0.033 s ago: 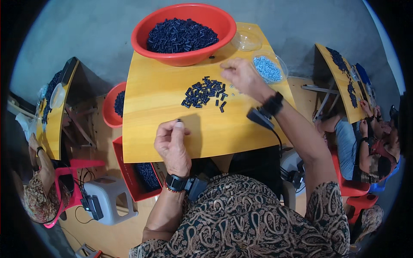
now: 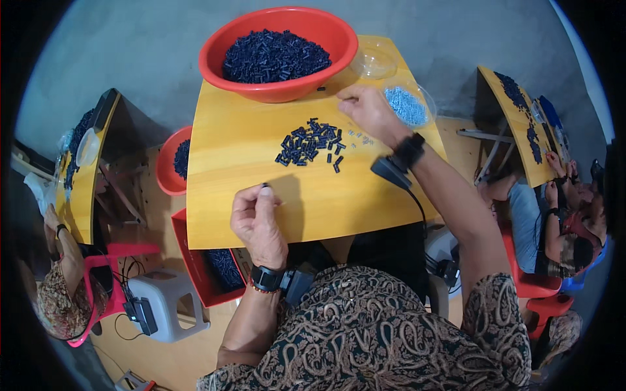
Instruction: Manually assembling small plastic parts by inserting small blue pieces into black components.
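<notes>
Dark piece [image 2: 265, 186], small, in left fingers [image 2: 264, 203]; dark cylinders [image 2: 305, 142], loose heap on surface [image 2: 228, 150]; light-blue pieces [image 2: 405, 106], in clear tub [image 2: 430, 107].

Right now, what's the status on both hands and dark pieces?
Left hand pinching small dark piece. Right hand near blue pieces, grip unclear. Dark pile on table, red basin beyond.
</notes>
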`<act>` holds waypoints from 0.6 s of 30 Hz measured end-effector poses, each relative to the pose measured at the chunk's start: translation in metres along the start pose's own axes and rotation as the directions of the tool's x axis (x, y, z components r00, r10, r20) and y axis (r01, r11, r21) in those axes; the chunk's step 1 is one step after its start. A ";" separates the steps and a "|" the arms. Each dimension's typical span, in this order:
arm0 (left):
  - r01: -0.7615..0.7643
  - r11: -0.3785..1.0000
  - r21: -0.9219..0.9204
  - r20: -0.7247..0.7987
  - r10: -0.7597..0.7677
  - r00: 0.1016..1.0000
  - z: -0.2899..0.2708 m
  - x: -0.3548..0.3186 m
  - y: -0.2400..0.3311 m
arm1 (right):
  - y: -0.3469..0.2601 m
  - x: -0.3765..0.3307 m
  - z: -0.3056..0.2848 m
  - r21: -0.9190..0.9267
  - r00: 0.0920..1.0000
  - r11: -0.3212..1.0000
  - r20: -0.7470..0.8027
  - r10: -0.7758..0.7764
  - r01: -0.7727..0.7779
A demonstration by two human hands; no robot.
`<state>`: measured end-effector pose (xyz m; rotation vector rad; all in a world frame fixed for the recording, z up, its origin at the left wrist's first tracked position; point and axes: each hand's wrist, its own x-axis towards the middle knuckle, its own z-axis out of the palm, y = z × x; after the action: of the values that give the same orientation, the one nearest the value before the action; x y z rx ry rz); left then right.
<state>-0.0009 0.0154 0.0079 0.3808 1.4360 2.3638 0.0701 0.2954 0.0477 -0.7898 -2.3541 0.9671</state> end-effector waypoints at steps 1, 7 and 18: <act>-0.007 1.000 0.001 -0.004 0.007 1.000 -0.003 0.003 0.001 | 0.012 0.015 0.006 0.004 1.000 1.000 0.002 -0.007 0.007; -0.151 0.974 0.172 -0.199 0.184 0.963 -0.006 0.012 0.000 | 0.043 0.070 0.019 -0.030 0.999 0.999 0.021 0.035 -0.034; -0.157 0.930 0.331 -0.059 0.186 0.981 -0.014 0.015 -0.007 | 0.028 0.073 0.058 -0.228 0.972 0.966 -0.227 0.066 -0.119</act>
<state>-0.0187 0.0140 -0.0037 0.5087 1.9167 2.2979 -0.0083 0.3330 0.0047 -1.0516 -2.2831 0.6003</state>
